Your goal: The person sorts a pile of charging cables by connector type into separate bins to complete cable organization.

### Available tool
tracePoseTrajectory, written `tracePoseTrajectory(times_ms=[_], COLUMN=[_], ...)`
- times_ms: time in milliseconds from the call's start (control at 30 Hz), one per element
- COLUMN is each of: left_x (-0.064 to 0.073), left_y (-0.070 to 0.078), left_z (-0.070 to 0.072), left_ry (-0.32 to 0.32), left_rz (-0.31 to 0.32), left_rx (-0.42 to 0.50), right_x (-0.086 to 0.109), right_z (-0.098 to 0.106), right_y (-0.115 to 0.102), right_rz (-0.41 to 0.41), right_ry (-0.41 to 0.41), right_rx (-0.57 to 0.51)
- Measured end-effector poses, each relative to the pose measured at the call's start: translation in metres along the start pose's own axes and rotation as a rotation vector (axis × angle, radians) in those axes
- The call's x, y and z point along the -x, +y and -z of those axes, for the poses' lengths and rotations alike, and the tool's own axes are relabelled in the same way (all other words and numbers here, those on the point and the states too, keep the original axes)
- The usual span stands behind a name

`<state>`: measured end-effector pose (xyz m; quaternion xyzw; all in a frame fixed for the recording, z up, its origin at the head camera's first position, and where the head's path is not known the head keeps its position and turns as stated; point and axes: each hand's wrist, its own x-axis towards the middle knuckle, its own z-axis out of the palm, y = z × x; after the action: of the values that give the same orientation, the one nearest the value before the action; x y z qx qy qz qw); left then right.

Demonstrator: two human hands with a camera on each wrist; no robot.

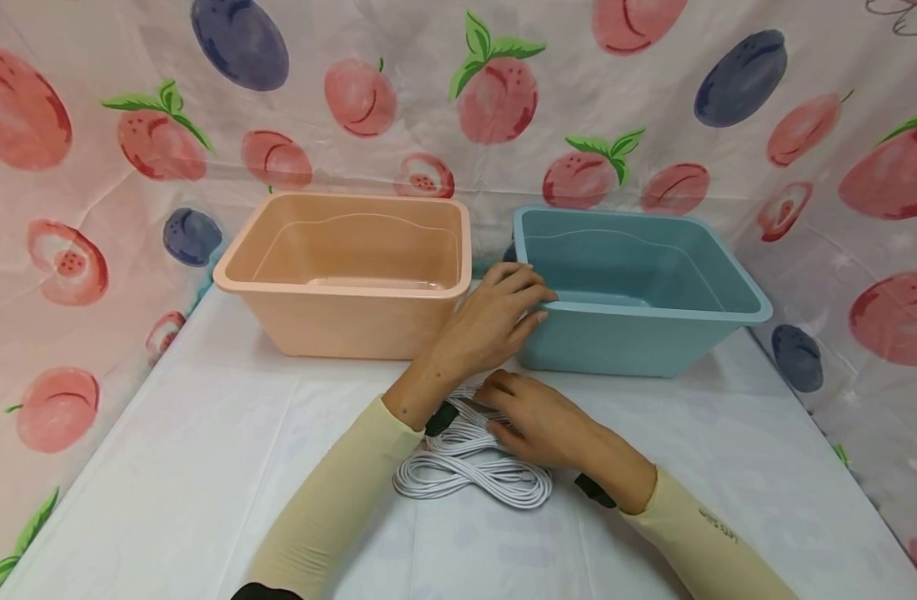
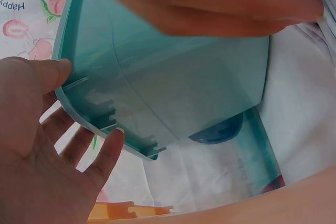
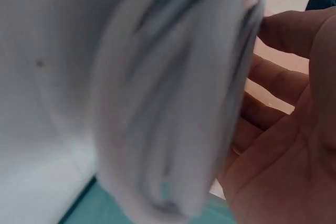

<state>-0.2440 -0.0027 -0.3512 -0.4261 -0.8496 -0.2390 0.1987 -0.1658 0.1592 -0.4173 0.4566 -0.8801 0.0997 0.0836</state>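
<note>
Looped white cable [image 1: 473,475] lies bundled on the table in front of two plastic bins. My right hand [image 1: 544,421] is at the bundle's right side, its fingers curled over the upper loops and gripping them. In the right wrist view the cable [image 3: 157,103] is large and blurred, and my fingertips go out of sight behind it. My left hand [image 1: 492,321] reaches past the cable and grips the near left corner of the teal bin [image 1: 601,342]. Seen from the left wrist, fingers [image 2: 107,156] lie on both sides of that bin's rim.
A peach-coloured bin [image 1: 353,325] stands left of the teal one, with a narrow gap between them. White cloth [image 1: 203,458] covers the table. Behind and at both sides hangs a fruit-printed curtain [image 1: 398,50]. My left forearm crosses beside the cable.
</note>
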Motion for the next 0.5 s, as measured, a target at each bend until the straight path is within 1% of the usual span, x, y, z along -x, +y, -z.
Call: tracePoseTrajectory(times_ms=[133, 300, 500], left_x=[0.0001, 0.0002, 0.0001], left_y=[0.0000, 0.0003, 0.0000], left_z=[0.0005, 0.0011, 0.0008], left_ry=[-0.001, -0.003, 0.003], left_rz=[-0.001, 0.002, -0.007], left_rx=[-0.001, -0.001, 0.003], right_x=[-0.0005, -0.0014, -0.0037], right_z=[-0.0023, -0.0056, -0.0094], right_y=[0.0001, 0.0014, 0.0048], right_rz=[-0.016, -0.008, -0.003], right_ry=[-0.004, 0.017, 0.038], right_rx=[-0.013, -0.030, -0.076])
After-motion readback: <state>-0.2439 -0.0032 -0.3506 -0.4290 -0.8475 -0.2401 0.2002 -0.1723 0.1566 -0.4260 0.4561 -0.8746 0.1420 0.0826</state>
